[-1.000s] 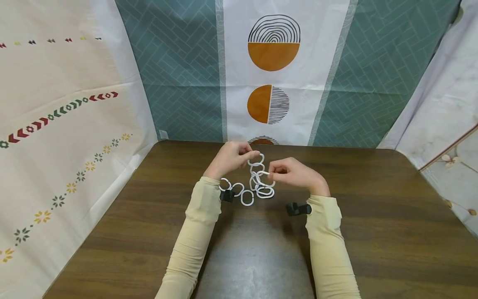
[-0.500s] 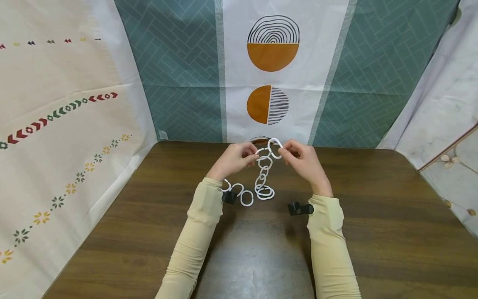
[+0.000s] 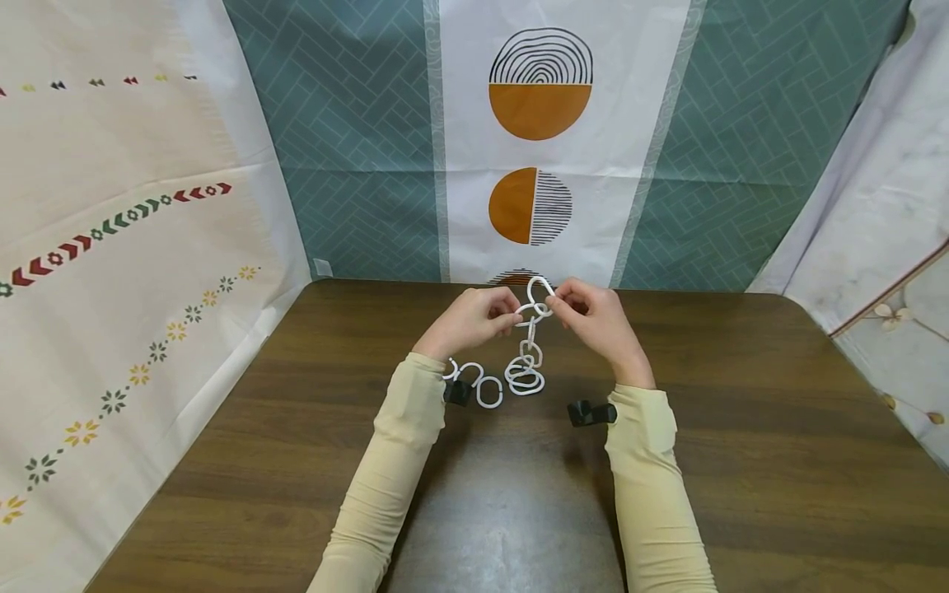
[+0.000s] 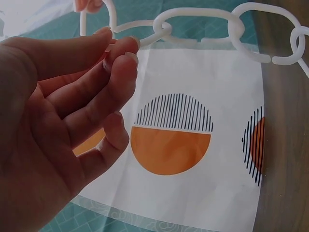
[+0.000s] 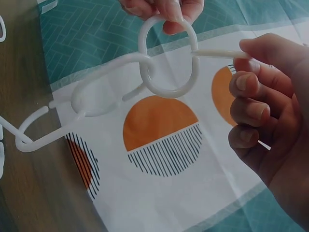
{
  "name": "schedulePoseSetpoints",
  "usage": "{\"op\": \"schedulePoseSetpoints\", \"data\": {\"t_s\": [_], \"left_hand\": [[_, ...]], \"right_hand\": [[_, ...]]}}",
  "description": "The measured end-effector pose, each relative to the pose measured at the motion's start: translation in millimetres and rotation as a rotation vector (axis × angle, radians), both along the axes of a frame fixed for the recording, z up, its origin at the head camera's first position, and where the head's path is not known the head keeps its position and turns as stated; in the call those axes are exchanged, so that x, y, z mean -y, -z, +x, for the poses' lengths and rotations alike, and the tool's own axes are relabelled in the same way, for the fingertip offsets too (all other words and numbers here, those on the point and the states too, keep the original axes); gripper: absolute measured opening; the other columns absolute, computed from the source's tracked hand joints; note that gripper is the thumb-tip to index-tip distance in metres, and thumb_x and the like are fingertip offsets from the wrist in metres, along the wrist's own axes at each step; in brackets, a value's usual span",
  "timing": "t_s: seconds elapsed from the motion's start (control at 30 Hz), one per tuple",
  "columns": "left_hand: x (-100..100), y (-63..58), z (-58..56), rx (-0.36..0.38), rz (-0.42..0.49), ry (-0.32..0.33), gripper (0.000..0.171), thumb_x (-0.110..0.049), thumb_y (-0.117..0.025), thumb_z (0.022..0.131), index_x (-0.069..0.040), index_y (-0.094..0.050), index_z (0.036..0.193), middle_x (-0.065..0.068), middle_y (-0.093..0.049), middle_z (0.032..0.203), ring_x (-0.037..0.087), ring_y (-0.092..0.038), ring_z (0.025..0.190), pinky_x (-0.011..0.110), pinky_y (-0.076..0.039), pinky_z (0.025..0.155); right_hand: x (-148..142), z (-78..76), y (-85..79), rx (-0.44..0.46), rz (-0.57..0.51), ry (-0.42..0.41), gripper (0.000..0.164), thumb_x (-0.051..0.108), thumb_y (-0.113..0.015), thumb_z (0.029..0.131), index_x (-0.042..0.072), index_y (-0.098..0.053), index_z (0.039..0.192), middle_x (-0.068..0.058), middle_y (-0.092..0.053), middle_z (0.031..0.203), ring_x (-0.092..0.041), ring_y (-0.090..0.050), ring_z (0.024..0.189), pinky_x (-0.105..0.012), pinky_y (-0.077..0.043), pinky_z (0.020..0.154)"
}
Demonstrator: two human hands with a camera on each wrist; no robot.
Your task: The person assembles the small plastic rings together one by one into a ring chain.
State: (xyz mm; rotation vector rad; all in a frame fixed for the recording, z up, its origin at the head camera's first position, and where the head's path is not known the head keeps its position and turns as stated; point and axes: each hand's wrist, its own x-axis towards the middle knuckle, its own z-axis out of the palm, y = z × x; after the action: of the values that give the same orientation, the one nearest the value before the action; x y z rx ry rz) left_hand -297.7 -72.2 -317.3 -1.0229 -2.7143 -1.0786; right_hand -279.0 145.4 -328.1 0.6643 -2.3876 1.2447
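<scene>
A chain of white plastic links [image 3: 531,331] hangs between my hands, its lower end bunched on the wooden table. My left hand [image 3: 474,318] pinches one upper link [image 5: 168,92] between thumb and index finger, the other fingers loosely bent. With thumb and index finger, my right hand [image 3: 596,317] grips the end link [image 5: 217,54], which passes through the link in my left hand. In the left wrist view, a lower link [image 4: 198,12] of the chain runs off to the right, and another shows a small gap in its side.
Several separate-looking white links [image 3: 479,394] lie on the table [image 3: 296,461] near my left wrist, partly behind its black camera mount [image 3: 457,393]. A patterned cloth [image 3: 356,165] hangs along the table's far edge, and a cream cloth [image 3: 133,247] on the left.
My right hand rose from the lower chain and took hold of the end link, lifting it beside my left hand. The upper chain now hangs straighter; my left hand shifted slightly right.
</scene>
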Motion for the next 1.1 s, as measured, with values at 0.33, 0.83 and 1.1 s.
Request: {"op": "schedulePoseSetpoints", "data": {"t_s": [0.33,0.83,1.1], "left_hand": [[2,-0.4,-0.2,-0.012,0.01,-0.028,0.008,-0.017,-0.065,0.093,-0.009,-0.065,0.093,0.004,-0.069,0.074,0.009,-0.059,0.064,0.021,-0.042,0.06],[4,-1.8,2.5,-0.009,0.05,-0.023,0.017,-0.032,-0.067,0.092,-0.015,-0.067,0.093,0.005,-0.069,0.076,0.012,-0.058,0.064,0.025,-0.046,0.061],[0,0.2,1.7,-0.022,0.022,0.038,0.017,-0.026,-0.066,0.093,-0.012,-0.071,0.099,0.001,-0.072,0.083,0.012,-0.062,0.069,0.022,-0.048,0.065]], "right_hand": [[2,0.6,0.9,0.021,0.074,-0.007,0.013,0.019,-0.065,0.093,0.01,-0.064,0.084,-0.002,-0.055,0.064,-0.011,-0.046,0.055,-0.024,-0.036,0.054],[7,4.3,-3.4,-0.07,0.06,-0.04,0.007,0.014,-0.07,0.089,0.009,-0.067,0.086,-0.001,-0.055,0.068,-0.011,-0.043,0.057,-0.023,-0.035,0.053],[14,3.4,-3.3,-0.098,0.049,-0.069,0.008,0.014,-0.072,0.087,0.008,-0.068,0.085,-0.002,-0.055,0.066,-0.012,-0.043,0.057,-0.026,-0.036,0.053]]}}
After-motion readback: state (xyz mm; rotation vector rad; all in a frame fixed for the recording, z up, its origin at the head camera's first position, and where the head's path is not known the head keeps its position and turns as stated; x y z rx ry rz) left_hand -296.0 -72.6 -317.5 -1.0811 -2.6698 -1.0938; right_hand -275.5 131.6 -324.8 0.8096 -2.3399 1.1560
